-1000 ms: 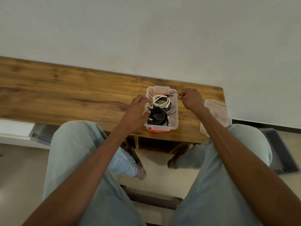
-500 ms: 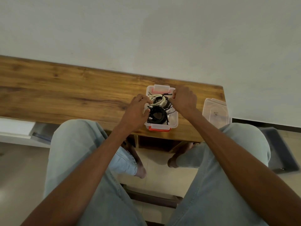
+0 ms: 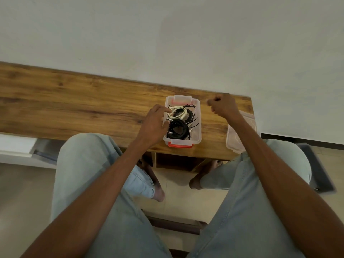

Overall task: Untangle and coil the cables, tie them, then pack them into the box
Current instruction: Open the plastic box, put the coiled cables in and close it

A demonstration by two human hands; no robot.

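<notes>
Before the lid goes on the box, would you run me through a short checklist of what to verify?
1. White coil inside the box: ok.
2. Black coil inside: ok.
3. Thin black tie ends below the rim: cannot tell.
4. Left hand clear of the box: not ok, fingers touch the white coil.
5. Right hand free: ok, curled, holding nothing visible.
6. Lid within reach: ok, at the table's right edge.

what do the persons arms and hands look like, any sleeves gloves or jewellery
Both forearms are bare up to the frame's edge, with no sleeve in view. The left hand and right hand are bare too: no gloves, and no watch, band or ring that I can make out. The only clothing visible is light blue jeans.
</notes>
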